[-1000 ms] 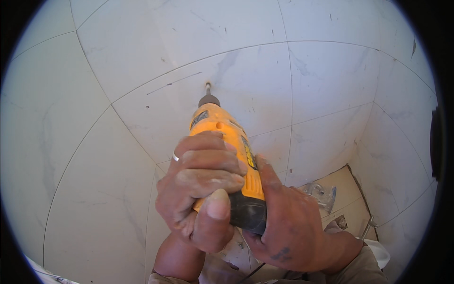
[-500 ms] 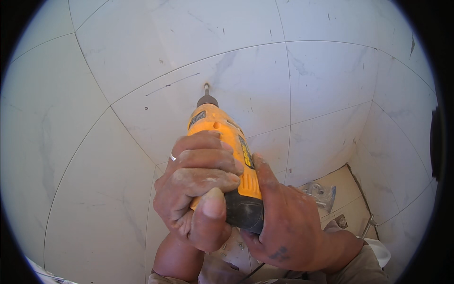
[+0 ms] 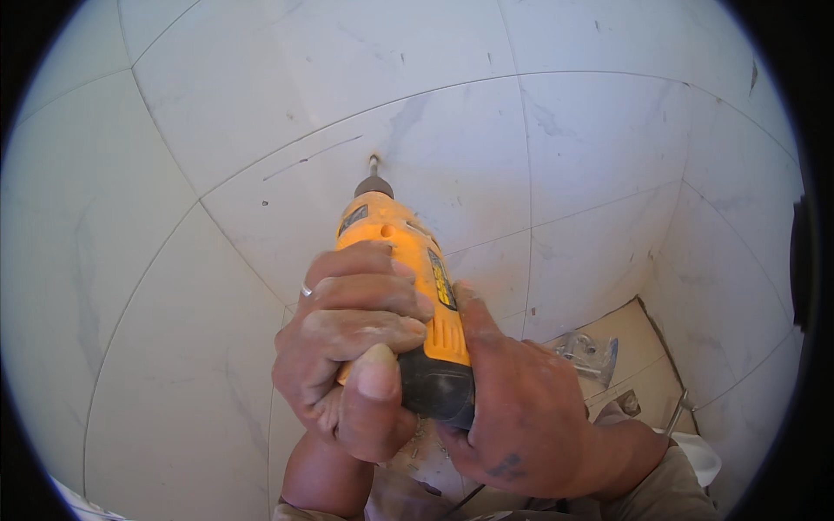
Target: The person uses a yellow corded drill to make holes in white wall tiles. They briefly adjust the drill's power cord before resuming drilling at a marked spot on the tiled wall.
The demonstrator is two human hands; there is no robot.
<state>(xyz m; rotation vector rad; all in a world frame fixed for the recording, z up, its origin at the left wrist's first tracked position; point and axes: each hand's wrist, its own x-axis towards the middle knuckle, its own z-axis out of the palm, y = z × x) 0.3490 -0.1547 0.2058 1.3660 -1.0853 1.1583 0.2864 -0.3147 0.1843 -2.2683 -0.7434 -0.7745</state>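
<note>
A yellow and black power drill (image 3: 400, 234) points away from me at a white tiled wall (image 3: 460, 130). Its drill bit (image 3: 373, 165) meets the wall at a small brownish hole, and part of the tip is hidden inside. My left hand (image 3: 352, 347), dusty and with a ring on one finger, wraps over the drill's body from the left. From the right, my right hand (image 3: 521, 399) grips the rear end; its fingers are mostly hidden beneath the black back part. Left of the bit, a dark mark (image 3: 265, 203) and a thin drawn line show on the tile.
At the lower right, a clear plastic bag (image 3: 591, 354) with metal fittings lies on the tiled floor near the wall corner. Close to my right forearm are a metal tool (image 3: 677, 412) and a white rounded object (image 3: 698, 458). Small debris lies below the drill.
The drill and both hands appear slightly further left in the picture, with the wall shifting a little the same way. The bit stays at the same hole and both grips are unchanged.
</note>
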